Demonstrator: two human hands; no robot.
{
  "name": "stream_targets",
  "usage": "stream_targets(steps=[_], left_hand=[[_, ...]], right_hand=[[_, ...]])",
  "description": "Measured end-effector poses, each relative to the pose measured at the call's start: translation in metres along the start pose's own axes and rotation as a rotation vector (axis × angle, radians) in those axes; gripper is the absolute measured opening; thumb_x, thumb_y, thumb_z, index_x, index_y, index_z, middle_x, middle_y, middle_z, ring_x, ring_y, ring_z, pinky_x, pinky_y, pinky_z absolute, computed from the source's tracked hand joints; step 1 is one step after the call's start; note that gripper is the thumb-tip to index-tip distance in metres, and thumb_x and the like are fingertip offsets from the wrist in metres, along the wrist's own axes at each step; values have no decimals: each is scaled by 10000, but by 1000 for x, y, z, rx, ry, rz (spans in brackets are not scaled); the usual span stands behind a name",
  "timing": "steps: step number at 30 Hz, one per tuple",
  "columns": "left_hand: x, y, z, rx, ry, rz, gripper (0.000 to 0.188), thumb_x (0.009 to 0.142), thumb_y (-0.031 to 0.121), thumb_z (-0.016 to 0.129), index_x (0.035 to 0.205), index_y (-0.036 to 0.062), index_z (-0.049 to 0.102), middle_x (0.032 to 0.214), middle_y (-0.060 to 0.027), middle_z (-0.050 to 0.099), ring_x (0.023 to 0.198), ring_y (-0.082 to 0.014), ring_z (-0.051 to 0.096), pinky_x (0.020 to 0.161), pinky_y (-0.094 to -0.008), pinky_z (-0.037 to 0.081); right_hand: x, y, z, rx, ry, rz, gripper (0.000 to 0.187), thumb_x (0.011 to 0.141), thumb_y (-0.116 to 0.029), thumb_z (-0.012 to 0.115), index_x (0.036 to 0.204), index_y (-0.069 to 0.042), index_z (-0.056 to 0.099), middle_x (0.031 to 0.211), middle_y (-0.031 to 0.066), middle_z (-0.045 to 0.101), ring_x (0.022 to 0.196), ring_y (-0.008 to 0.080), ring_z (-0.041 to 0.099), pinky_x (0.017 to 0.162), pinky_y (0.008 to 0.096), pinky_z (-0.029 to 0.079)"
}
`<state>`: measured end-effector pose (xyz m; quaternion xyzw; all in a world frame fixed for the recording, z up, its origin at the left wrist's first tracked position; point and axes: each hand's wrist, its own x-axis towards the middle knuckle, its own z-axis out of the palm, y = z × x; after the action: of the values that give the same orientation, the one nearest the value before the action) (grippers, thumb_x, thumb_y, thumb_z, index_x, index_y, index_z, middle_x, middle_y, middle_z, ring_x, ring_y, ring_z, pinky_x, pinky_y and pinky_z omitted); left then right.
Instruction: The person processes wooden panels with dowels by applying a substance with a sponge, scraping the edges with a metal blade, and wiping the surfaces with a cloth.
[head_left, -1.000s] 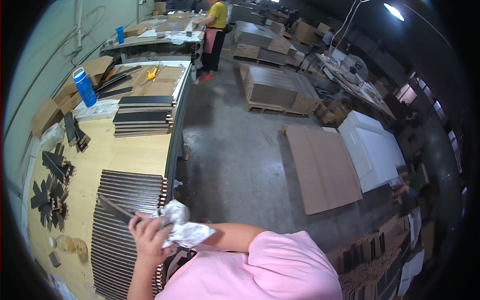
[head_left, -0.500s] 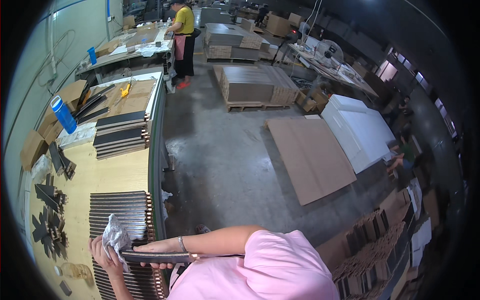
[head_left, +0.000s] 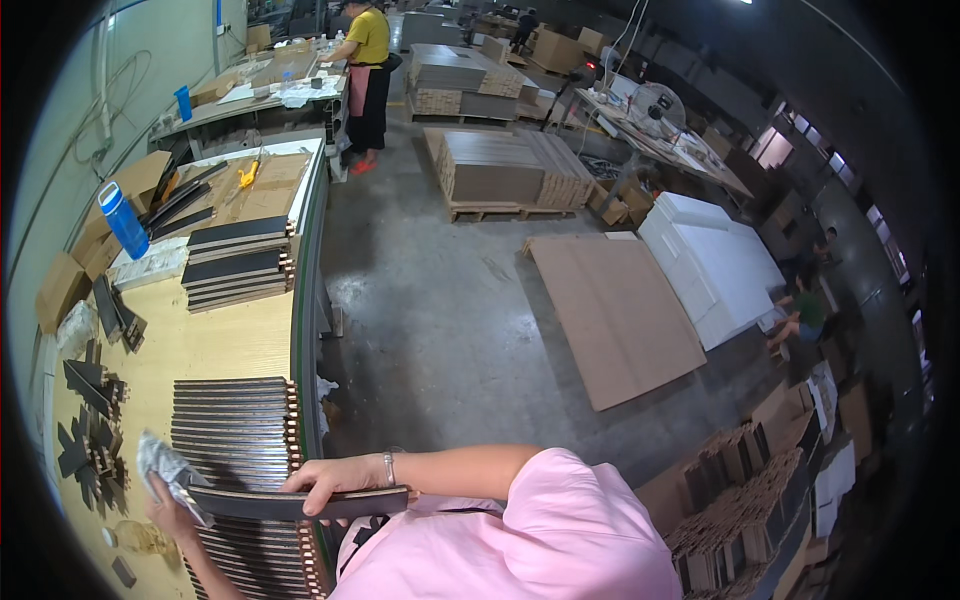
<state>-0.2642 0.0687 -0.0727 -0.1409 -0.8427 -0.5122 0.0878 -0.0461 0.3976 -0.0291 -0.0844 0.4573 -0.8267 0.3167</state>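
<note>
My right hand (head_left: 325,478) grips a long, narrow dark board (head_left: 250,503) near its middle, thumb on the face towards me. The board lies crosswise in front of my pink top, above a row of similar dark strips (head_left: 230,420) packed side by side on the table. At the board's left end, my left hand (head_left: 172,516) is closed on a crumpled whitish cloth (head_left: 165,464), which hangs over its fingers and meets that end. Copper-coloured pegs (head_left: 294,430) stick out of the right ends of the row.
Stacked dark boards (head_left: 238,265), a blue bottle (head_left: 122,220) and a yellow tool (head_left: 249,174) occupy the table's far part. Loose dark pieces (head_left: 88,440) and a clear jar (head_left: 145,538) lie left. A person in yellow (head_left: 368,40) stands at another table; pallet stacks (head_left: 500,170) fill the floor beyond.
My left hand has slid the cloth leftward to the board's end. The board has tilted, showing its dark broad face, and my right hand has gone from lying flat on it to gripping it.
</note>
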Motion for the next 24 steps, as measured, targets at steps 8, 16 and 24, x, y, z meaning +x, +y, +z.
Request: stream_targets(steps=[8,16,24], left_hand=[[-40,169,28,-217,-153,56,454,980,183,566,1374,-13,456,1307,-165,519,1250,-241,465,1087,-345,310],[-49,162,95,9,-34,246,285,915,34,569,1194,-9,525,1010,-154,575,907,-258,575,814,-346,458],[-122,185,129,38,-208,602,236,746,-27,635,961,-9,540,846,-200,501,715,-399,530,624,-458,419]], right_hand=[[30,-4,-9,89,280,-159,451,1012,-414,472,1222,-29,574,907,20,613,694,59,568,573,223,517],[83,24,-18,-169,325,-274,561,1072,-451,308,976,-29,665,824,16,634,724,66,522,665,283,481],[111,39,-98,-850,506,-709,403,1036,-423,455,1050,-79,663,894,9,652,820,76,573,715,247,479]])
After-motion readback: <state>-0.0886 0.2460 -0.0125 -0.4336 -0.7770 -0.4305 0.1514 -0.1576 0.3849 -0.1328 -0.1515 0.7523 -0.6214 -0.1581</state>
